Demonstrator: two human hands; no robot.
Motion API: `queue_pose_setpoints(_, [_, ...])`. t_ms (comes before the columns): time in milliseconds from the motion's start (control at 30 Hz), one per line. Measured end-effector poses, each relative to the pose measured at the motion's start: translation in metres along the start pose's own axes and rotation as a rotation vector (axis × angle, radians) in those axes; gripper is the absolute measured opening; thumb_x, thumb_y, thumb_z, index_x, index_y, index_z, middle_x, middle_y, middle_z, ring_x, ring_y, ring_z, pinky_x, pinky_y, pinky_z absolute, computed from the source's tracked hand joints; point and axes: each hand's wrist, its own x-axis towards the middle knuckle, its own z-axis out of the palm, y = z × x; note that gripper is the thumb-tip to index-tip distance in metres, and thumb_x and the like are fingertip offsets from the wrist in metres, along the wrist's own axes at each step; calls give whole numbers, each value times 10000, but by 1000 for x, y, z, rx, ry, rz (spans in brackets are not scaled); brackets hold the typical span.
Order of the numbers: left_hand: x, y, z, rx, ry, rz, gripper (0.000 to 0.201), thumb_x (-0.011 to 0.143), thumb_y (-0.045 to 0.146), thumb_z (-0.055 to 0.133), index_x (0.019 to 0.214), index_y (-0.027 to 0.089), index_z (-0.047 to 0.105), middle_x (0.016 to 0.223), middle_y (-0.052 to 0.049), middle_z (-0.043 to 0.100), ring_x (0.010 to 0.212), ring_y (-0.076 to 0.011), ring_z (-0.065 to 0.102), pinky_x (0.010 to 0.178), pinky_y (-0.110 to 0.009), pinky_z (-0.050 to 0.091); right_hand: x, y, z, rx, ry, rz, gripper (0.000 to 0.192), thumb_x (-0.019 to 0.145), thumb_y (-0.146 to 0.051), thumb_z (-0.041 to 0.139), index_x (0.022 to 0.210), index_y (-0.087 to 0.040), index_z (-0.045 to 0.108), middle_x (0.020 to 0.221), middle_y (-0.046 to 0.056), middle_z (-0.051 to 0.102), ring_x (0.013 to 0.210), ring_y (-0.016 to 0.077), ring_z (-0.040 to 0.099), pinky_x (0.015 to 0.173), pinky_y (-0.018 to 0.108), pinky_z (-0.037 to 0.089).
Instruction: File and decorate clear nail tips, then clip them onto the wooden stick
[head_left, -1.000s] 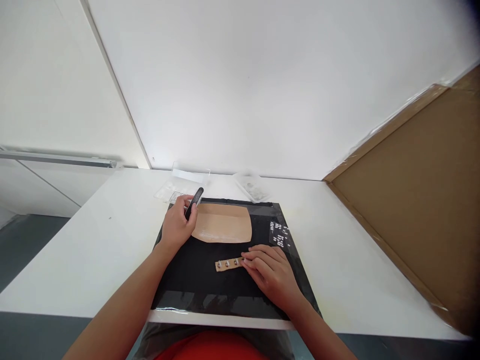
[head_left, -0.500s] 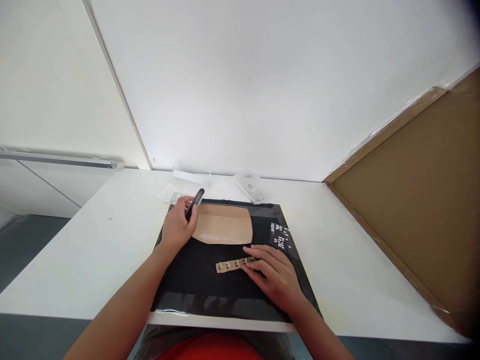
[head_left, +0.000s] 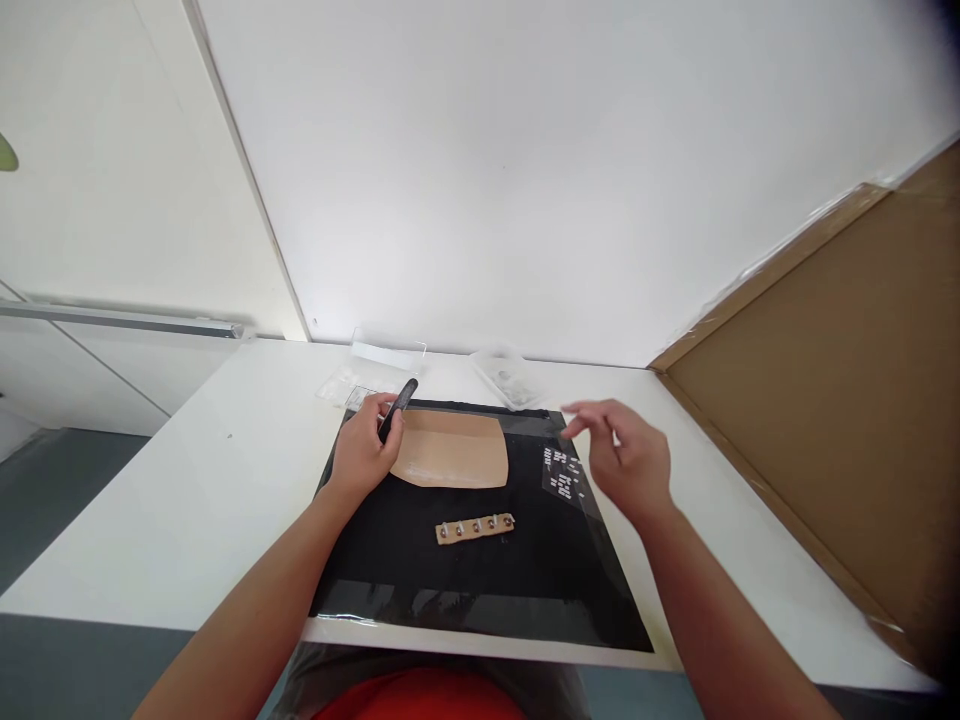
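My left hand (head_left: 367,445) is closed around a slim black tool (head_left: 398,409), its kind unclear, above the left edge of the tan sheet (head_left: 450,450). Raised over the right edge of the black mat (head_left: 405,555) is my right hand (head_left: 628,455), its fingers bent and fingertips apart, with nothing visible in them. It is nearest to a patch of small white pieces (head_left: 562,474) on the mat. A narrow tan strip (head_left: 475,528) with several shiny metal studs lies on the mat, below the sheet, touched by neither hand.
Behind the mat, a clear plastic bag (head_left: 375,365) lies at the left and a clear tray (head_left: 506,377) with small items stands right of it. A brown cardboard panel (head_left: 825,400) rises along the white table's (head_left: 172,500) right side.
My right hand has let go of the studded strip and moved up and right, to beside the white pieces. The left hand still holds the black tool in about the same place.
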Motion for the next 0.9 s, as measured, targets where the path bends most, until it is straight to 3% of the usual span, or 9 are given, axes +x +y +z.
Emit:
queue_pose_setpoints(67, [0,-1,0,-4,0,8,295,998,382,537,1243,224,586,923,-39,708,745,-200,697,730,-328,541,31,5,-2,-22,-24,92,375,1098,-395,351,1236,-266,675,931,50,788,648,186,663,673,358,544])
queue_pose_setpoints(200, [1,-4,3,-17,8,16,369,1002,376,530,1331,212,561,962,-48,721,761,-195,709,762,-334,556,83,15,4,73,-131,61,490,1077,-375,357,1546,-232,346,1419,135,632,1070,244,709,860,412,573])
queue_pose_setpoints(233, [1,-5,3,-20,14,13,390,1008,370,523,1360,205,548,981,-54,726,775,-197,716,775,-338,562,93,17,7,75,-164,101,513,1056,-395,418,1534,-222,351,1450,154,603,1083,253,709,823,399,577])
queue_pose_setpoints(300, [1,-6,4,-25,20,5,395,1019,357,505,1380,202,551,1002,-63,735,804,-202,729,786,-345,574,107,21,12,39,-201,154,436,1010,-452,519,1376,-215,529,1375,147,658,1056,266,710,776,380,566])
queue_pose_setpoints(367, [2,-7,5,-29,14,1,362,1031,348,489,1353,216,586,996,-59,744,834,-209,739,783,-343,583,115,26,17,-14,-225,193,319,995,-496,537,1091,-225,677,1150,101,762,952,254,715,737,363,539])
queue_pose_setpoints(433, [2,-7,6,-31,1,5,346,1037,352,486,1336,227,608,1008,-60,753,876,-217,744,793,-344,591,117,35,23,-57,-265,234,345,1027,-462,461,936,-238,707,953,53,790,850,222,708,705,344,508])
queue_pose_setpoints(500, [1,-7,6,-29,-12,18,348,1032,363,501,1334,230,613,1072,-72,755,936,-230,741,824,-357,594,116,47,29,-86,-339,254,338,1039,-341,395,1004,-242,717,931,28,793,815,193,701,691,325,490])
queue_pose_setpoints(633, [0,-6,7,-28,-52,71,326,1022,359,527,1312,244,619,1165,-76,739,1033,-243,721,886,-377,587,109,74,41,-103,-528,209,360,943,-168,499,1263,-216,656,1126,57,782,861,176,709,684,294,506])
queue_pose_setpoints(900, [-2,-2,6,-7,-62,196,285,1034,300,530,1308,254,594,1126,-62,717,1030,-227,704,894,-352,578,101,100,68,-181,-694,208,242,905,-373,698,1076,-220,775,1076,86,791,933,233,726,768,323,531])
